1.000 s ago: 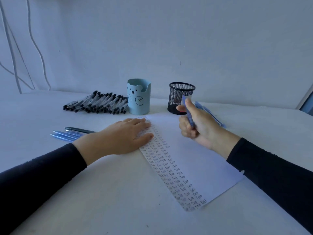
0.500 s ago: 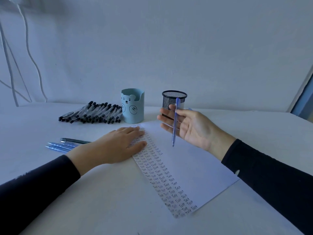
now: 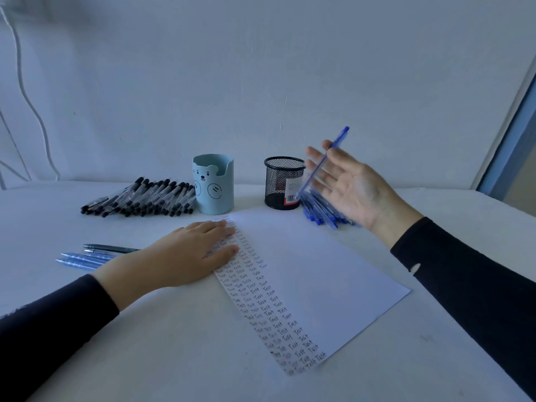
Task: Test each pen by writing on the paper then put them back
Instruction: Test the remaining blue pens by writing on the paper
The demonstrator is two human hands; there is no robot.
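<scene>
A white paper lies on the table, with columns of "Test" written down its left side. My left hand rests flat on the paper's upper left edge, fingers straight. My right hand is raised above the table beside the black mesh cup, palm turned left and fingers spread. It holds a blue pen lightly between thumb and fingers. The pen is tilted, its top up to the right and its tip down toward the cup's side. A pile of blue pens lies under that hand.
A light blue bear cup stands left of the mesh cup. Several black-capped pens lie in a row at the back left. A dark pen and a few blue pens lie by my left wrist. The wall is close behind.
My right hand has lifted off the paper and moved right and back, past the mesh cup, opening its fingers. The pen has swung from upright to tilted. My left hand has stayed put.
</scene>
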